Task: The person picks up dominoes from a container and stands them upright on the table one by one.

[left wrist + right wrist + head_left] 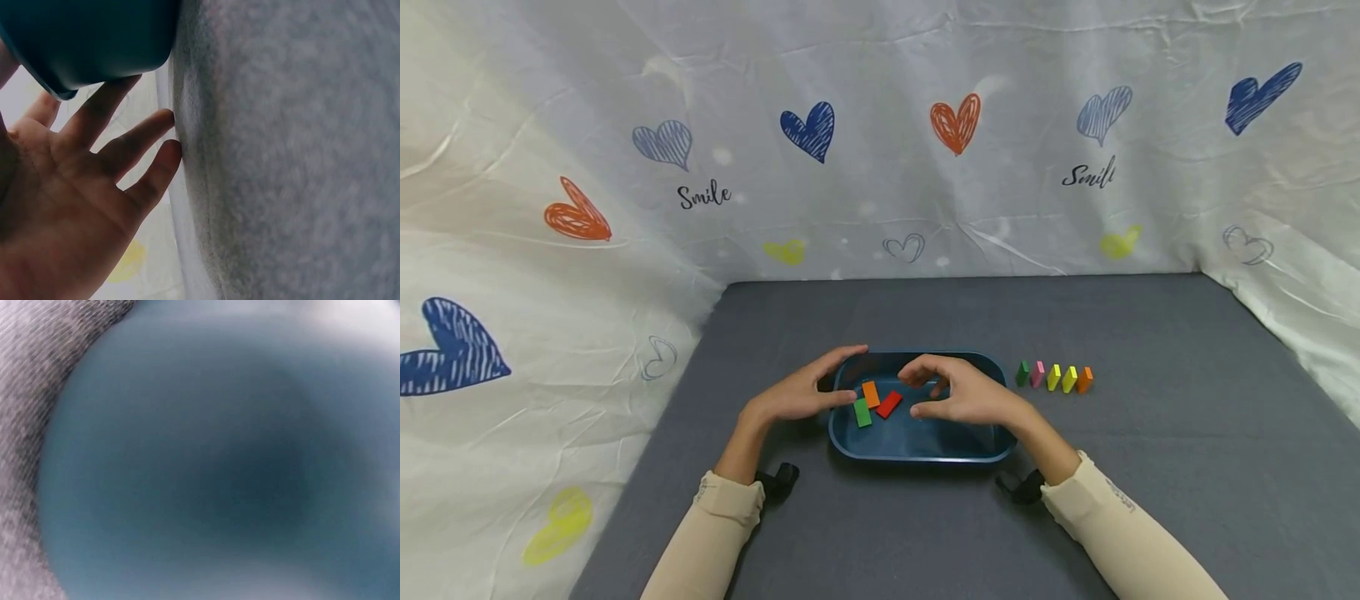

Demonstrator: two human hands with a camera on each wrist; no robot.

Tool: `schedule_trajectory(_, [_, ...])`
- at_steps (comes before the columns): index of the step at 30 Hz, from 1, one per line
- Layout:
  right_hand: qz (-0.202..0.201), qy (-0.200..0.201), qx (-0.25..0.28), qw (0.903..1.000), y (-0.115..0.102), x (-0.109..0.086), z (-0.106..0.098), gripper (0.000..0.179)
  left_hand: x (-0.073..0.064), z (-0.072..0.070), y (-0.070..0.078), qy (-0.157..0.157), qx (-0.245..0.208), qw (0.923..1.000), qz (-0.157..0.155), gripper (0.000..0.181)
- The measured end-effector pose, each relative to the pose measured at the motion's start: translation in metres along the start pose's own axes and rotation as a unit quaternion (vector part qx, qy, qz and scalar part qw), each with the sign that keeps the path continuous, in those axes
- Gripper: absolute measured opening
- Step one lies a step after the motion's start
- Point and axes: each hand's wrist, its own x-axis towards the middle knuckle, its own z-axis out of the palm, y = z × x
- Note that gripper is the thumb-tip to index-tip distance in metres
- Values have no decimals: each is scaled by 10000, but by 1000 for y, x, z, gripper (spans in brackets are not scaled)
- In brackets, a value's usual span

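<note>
A dark blue oblong tray (925, 448) holds an orange block (870, 394), a green block (862, 412) and a red block (890, 405) towards its left end. My left hand (801, 393) is at that end, its thumb reaching over the rim near the green block. In the left wrist view its fingers (139, 150) spread apart beside and below the tray's outer wall (119, 44). Above the right half of the tray is my right hand (966, 392), fingers bent and well apart from the thumb, no block visible between them. The blurred tray wall (187, 456) fills the right wrist view.
Right of the tray, several small blocks stand upright in a row: a dark green block (1022, 373), a pink block (1037, 374), yellow ones (1054, 377) and an orange one (1084, 380). A dark grey cloth (880, 525) covers the table. A heart-printed white curtain (880, 192) hangs behind.
</note>
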Motion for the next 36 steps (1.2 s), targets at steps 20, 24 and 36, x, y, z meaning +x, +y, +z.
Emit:
schedule_trajectory(20, [124, -668, -148, 9976, -2, 26, 19, 55, -1, -3, -4, -173, -95, 9998, -10, 71])
schedule_trajectory(24, [173, -817, -215, 9963, 0, 29, 22, 57, -1, -4, -4, -188, -87, 9998, -34, 72])
schedule_trajectory(36, [215, -802, -358, 9959, 3, 30, 24, 54, -3, -5, -3, -188, -93, 9998, 53, 72])
